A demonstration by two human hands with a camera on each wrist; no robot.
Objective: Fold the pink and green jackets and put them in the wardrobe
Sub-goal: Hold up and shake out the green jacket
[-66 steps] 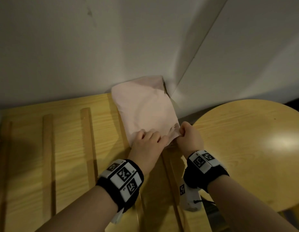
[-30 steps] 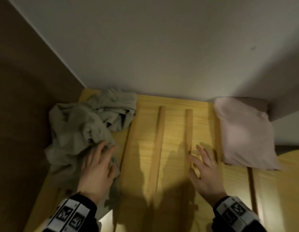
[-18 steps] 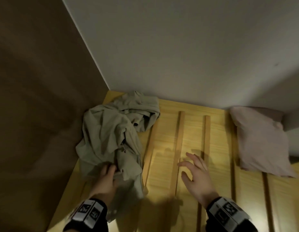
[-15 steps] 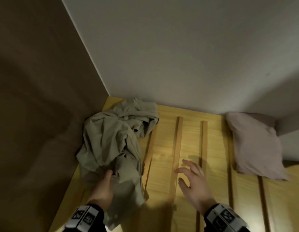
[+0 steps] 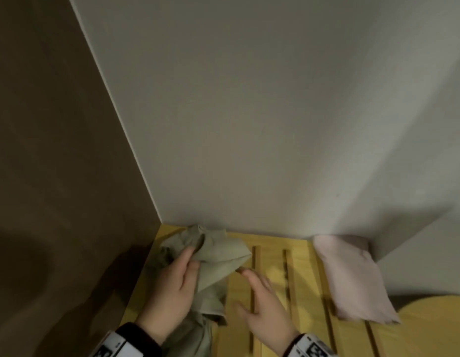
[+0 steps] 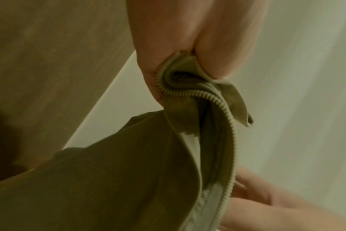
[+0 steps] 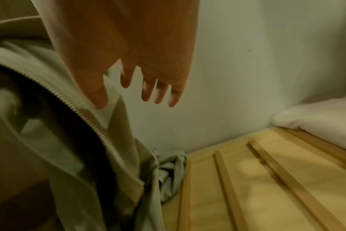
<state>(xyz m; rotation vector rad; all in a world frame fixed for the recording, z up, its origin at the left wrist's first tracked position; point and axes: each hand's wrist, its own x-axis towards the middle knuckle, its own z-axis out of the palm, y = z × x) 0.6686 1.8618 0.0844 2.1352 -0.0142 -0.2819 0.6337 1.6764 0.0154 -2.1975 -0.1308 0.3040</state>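
At the far left a brown side panel closes in the wooden shelf, meeting the pale back wall at the shelf's back-left corner. In that corner lies the green jacket, crumpled and unfolded, with part of it lifted off the slats and the rest trailing down toward the shelf's front edge. My left hand has hold of it: the wrist view shows my thumb and fingers pinching a bunched fold of the fabric right at the zipper, whose teeth curl out from between them and run down the hanging cloth.

Just to the right, my right hand hovers over the slats near the middle of the shelf, palm down, fingers spread and nearly straight, holding nothing. Its fingertips sit close beside the hanging edge of the green jacket; motion blur leaves me unsure whether they touch it, though it looks as if they are just apart.

Raised wooden slats run front to back across the shelf between the two garments. At the back-right corner the pink jacket lies folded into a neat flat rectangle, its far end against the back wall, well apart from both hands.
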